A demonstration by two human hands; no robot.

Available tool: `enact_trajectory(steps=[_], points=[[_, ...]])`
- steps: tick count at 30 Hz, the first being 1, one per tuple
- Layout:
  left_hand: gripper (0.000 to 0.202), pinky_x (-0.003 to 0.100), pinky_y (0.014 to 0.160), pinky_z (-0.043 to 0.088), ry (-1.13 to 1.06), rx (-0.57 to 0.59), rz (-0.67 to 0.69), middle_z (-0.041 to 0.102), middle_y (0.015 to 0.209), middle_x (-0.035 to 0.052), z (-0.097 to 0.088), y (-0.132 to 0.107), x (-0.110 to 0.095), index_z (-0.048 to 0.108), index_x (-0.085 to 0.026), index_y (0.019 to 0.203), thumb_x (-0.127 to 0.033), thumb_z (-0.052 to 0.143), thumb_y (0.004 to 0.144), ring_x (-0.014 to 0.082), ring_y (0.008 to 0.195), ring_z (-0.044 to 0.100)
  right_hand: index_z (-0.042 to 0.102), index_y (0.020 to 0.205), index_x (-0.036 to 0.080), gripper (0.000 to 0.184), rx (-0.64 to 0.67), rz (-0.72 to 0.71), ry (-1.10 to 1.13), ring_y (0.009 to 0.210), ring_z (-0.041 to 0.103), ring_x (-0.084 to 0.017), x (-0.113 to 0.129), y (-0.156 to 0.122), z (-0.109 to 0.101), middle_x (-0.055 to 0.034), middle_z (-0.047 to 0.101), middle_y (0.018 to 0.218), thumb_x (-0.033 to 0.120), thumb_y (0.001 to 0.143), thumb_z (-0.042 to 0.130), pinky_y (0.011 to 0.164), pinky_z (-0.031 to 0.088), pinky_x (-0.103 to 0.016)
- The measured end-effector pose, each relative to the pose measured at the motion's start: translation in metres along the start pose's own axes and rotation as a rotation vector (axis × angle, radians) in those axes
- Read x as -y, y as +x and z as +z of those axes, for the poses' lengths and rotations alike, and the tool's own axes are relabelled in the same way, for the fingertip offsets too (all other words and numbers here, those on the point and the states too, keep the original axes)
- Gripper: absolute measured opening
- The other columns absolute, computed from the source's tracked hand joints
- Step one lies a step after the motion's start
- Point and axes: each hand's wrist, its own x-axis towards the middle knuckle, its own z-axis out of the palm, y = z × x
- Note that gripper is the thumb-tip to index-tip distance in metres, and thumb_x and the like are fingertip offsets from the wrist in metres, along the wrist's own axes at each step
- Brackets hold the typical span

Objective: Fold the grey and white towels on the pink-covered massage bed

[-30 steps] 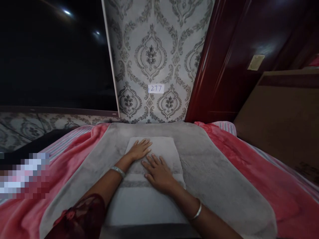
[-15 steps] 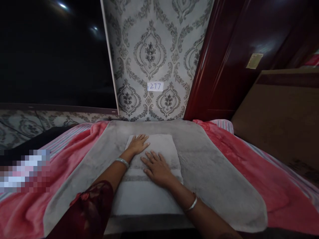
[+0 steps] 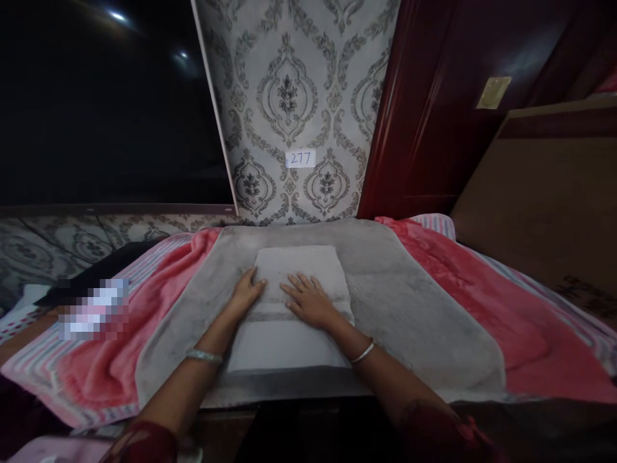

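Observation:
A folded white cloth, perhaps a towel [image 3: 301, 262], lies flat with a grey stripe across it and a smooth lower panel [image 3: 289, 347] towards me. My right hand [image 3: 311, 301] rests palm down on its middle, fingers spread. At the cloth's left edge is my left hand [image 3: 247, 290]; its thumb points onto the cloth and the fingers reach forward along the edge, apart from the thumb. Neither hand grips anything that I can see. Beneath the cloth spreads a grey plush blanket [image 3: 409, 315].
Red fleece blanket [image 3: 540, 341] and striped fabric [image 3: 43, 363] show on both sides. Behind stand a patterned wall with a "277" label [image 3: 301, 158], a dark television [image 3: 106, 116] and a dark red wooden panel [image 3: 434, 116]. A large brown cardboard box [image 3: 544, 193] is at right.
My left hand has moved from the cloth's upper left down to its left edge. My right hand still lies flat on the cloth. The view has shifted slightly.

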Motion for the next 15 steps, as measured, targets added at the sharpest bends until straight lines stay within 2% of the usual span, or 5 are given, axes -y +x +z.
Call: enact_trajectory(steps=[3,6,8,10,15], points=[[0.057,0.037,0.106,0.049,-0.532,-0.023,-0.144,0.064,0.135,0.0166,-0.009,-0.036,0.006,0.054,-0.014,0.140,-0.035,0.062,0.087,0.0269,0.127,0.060,0.035,0.156,0.030,0.056,-0.002,0.002,0.003,0.154,0.011,-0.028,0.000,0.000,0.000,-0.0039,0.021,0.167,0.047,0.103,0.037,0.123,0.009,-0.056],[0.062,0.034,0.082,0.059,-0.985,0.114,-0.347,0.075,0.111,0.0145,-0.018,-0.067,0.008,0.062,-0.014,0.128,-0.032,0.080,0.072,0.0267,0.095,0.073,0.035,0.156,0.031,0.056,0.001,0.006,0.005,0.155,0.011,-0.027,0.000,0.000,0.000,-0.0031,0.021,0.167,0.048,0.103,0.036,0.123,0.009,-0.055],[0.059,0.032,0.070,0.059,-1.089,0.228,-0.439,0.077,0.098,0.0137,-0.023,-0.081,0.006,0.066,-0.012,0.119,-0.029,0.085,0.066,0.0253,0.079,0.074,0.035,0.156,0.031,0.056,0.004,0.008,-0.001,0.155,0.011,-0.027,-0.001,0.000,0.000,-0.0033,0.021,0.167,0.048,0.103,0.036,0.123,0.009,-0.055],[0.055,0.031,0.066,0.059,-1.139,0.285,-0.491,0.077,0.093,0.0134,-0.028,-0.087,0.003,0.067,-0.010,0.113,-0.025,0.086,0.064,0.0248,0.074,0.074,0.035,0.156,0.030,0.056,0.009,0.009,-0.006,0.154,0.011,-0.027,-0.002,0.002,-0.001,-0.0039,0.021,0.167,0.048,0.103,0.037,0.123,0.008,-0.055],[0.064,0.030,0.071,0.060,-1.174,0.261,-0.541,0.077,0.096,0.0101,-0.033,-0.088,-0.005,0.065,-0.014,0.120,-0.014,0.086,0.060,0.0243,0.081,0.075,0.041,0.153,0.027,0.054,0.009,0.055,0.025,0.154,0.015,-0.027,0.006,0.002,-0.009,-0.0063,0.026,0.165,0.043,0.102,0.043,0.123,0.013,-0.054]])
